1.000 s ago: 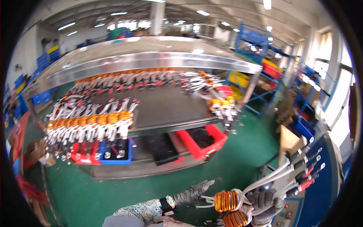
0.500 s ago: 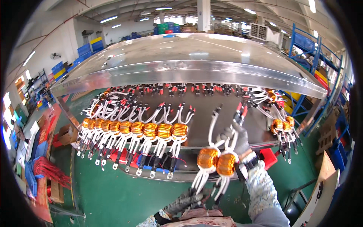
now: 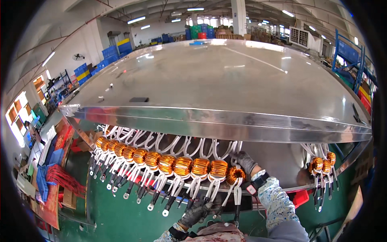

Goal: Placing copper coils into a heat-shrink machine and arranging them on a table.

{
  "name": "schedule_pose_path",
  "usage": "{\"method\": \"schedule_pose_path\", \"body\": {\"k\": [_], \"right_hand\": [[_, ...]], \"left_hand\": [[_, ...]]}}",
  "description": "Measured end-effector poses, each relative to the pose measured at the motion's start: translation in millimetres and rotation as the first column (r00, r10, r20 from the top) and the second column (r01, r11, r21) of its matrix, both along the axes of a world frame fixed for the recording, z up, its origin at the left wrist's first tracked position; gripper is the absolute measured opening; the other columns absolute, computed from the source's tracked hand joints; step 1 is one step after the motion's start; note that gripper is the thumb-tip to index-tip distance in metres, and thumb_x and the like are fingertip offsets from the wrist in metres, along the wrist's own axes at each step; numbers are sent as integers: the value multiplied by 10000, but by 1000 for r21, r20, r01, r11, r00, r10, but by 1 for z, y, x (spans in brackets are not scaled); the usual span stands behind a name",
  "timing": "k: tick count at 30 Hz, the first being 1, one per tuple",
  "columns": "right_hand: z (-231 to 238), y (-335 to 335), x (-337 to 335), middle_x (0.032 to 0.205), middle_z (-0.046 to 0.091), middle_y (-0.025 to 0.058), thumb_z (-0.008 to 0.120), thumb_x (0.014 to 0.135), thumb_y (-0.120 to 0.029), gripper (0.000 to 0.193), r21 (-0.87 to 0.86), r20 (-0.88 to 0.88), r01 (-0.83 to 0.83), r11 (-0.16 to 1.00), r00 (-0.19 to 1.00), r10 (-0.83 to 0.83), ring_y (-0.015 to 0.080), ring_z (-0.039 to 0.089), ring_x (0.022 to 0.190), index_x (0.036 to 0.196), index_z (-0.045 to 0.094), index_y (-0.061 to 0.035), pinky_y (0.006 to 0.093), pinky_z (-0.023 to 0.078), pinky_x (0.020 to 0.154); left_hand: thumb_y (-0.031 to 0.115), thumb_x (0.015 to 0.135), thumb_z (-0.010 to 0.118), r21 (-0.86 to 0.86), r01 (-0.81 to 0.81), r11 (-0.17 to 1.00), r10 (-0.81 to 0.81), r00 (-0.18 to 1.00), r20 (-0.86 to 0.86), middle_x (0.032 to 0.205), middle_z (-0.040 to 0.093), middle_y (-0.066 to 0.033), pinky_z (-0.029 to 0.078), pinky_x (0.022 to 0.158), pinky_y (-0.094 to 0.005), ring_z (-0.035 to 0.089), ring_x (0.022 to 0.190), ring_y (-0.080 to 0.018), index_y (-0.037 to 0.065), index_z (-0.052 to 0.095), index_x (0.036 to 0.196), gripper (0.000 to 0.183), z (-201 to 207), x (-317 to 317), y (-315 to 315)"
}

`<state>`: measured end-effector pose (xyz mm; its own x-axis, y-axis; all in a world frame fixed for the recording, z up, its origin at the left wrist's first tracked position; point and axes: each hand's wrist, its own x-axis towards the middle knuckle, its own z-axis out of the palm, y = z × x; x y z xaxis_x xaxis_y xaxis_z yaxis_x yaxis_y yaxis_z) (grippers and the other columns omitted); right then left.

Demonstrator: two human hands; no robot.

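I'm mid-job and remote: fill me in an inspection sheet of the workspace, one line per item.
Surface: metal tabletop above; coils line the front of the lower shelf.
Job's things: row of copper-wound toroidal coils; the end coil shows its hole; separate coil cluster farther right.
Clutter: dark flat block and small bits on the tabletop.
Hands: gloved right hand at the end coil; gloved left hand by hanging leads; grip unclear.
Cables: white leads with ring terminals; red wire bundle at left.
Surroundings: green floor, blue rack, wall fan.
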<state>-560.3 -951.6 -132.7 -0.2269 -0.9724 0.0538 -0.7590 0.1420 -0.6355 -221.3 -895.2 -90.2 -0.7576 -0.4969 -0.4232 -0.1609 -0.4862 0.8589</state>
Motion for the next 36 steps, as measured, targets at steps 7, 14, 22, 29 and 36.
{"method": "schedule_pose_path", "body": {"k": [7, 14, 22, 29, 36], "right_hand": [[42, 22, 28, 852, 662, 136, 609, 825, -139, 130, -4, 959, 376, 926, 265, -103, 219, 637, 639, 920, 637, -55, 344, 528, 552], [21, 17, 54, 753, 625, 97, 614, 861, -290, 223, 261, 957, 229, 938, -190, -220, 220, 595, 653, 866, 627, -67, 376, 512, 609], [31, 99, 76, 1100, 610, 109, 523, 933, -240, 307, -259, 848, 634, 729, 510, -143, 177, 587, 958, 1129, 536, -3, 337, 461, 863], [-51, 291, 212, 1050, 581, 70, 567, 897, -161, 215, -217, 913, 808, 547, 366, -179, 180, 578, 964, 1086, 520, -67, 307, 498, 798], [-12, 403, 295, 1087, 595, 133, 549, 824, -270, 313, 567, -134, 315, 761, 947, -292, 324, 577, 980, 1077, 579, -88, 419, 474, 785]], "left_hand": [[433, 872, 593, 7, -47, 999, 47, 999, 7, 617, 479, 27, 293, 422, -194, 406, 486, -46, 41, 541, 1070, 442, 5, 4, -6], [446, 864, 596, -61, -40, 997, 44, 997, 69, 797, 595, 10, 355, 548, -176, 486, 645, -34, 18, 477, 1233, 578, -4, 25, -1], [367, 891, 583, -9, -61, 998, 57, 967, -247, 1313, 468, -136, 387, 995, -368, 475, 1190, -235, 32, 268, 1411, 694, -23, 63, 36], [319, 939, 514, 115, 208, 971, -186, 966, -181, 1262, 503, -170, 407, 989, -375, 498, 1170, -270, 35, 351, 1361, 534, -64, 111, 79], [235, 954, 491, -22, 725, 689, -704, 661, -260, 1250, 530, -139, 397, 1012, -331, 496, 1176, -207, 10, 403, 1328, 446, -74, 75, 127]]}}
